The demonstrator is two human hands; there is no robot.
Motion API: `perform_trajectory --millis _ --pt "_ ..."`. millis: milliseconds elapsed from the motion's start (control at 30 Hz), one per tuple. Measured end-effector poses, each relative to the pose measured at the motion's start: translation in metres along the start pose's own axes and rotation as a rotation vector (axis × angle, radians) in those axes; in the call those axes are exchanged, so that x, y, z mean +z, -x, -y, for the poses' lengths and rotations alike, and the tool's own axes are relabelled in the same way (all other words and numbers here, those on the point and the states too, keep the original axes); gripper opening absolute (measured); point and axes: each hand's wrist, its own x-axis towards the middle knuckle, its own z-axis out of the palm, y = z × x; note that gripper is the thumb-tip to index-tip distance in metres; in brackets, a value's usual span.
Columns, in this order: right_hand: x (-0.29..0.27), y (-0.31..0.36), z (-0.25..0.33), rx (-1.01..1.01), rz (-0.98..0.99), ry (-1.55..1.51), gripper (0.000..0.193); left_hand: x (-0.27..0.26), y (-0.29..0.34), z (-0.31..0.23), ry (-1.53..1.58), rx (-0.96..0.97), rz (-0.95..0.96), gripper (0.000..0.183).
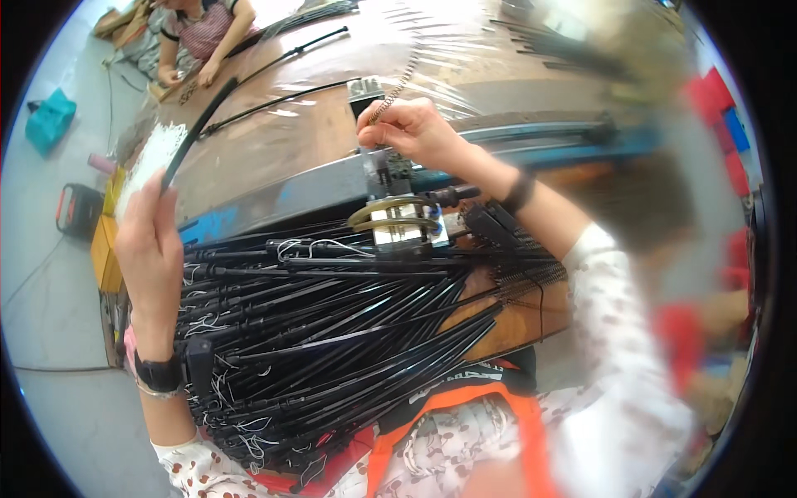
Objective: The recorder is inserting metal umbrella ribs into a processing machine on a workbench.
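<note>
My left hand [149, 241], raised at the left, is closed around the lower end of a black tube [201, 124]. The tube slants up and away to the right. In the middle, my right hand [419, 133] pinches a long thin coil spring [407, 76], which rises from the fingers and curves away from me. Just below that hand stands a small metal fixture [390, 232] with loops of yellowish air hose [374, 217]. Whether the spring touches the fixture is hidden by my fingers. A heap of thin black rods [332, 332] with white strings lies nearest to me.
A metal rail [290, 187] crosses the bench behind the heap. Loose springs [531, 274] lie right of the rods. Single black rods [282, 104] rest on the plastic-covered tabletop [307, 133]. Another person [207, 33] works at the far left. A bundle of white strips [162, 153] sits at the left edge.
</note>
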Motion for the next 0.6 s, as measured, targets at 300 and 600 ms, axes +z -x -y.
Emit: perform_trajectory --millis 300,600 --pt "0.023 -0.02 0.002 0.111 0.204 0.02 0.019 0.001 0.061 0.027 0.081 -0.251 0.091 0.023" --pt "-0.006 -0.01 -0.003 -0.21 0.1 0.83 0.008 0.024 0.042 0.029 0.084 -0.149 0.109 0.026"
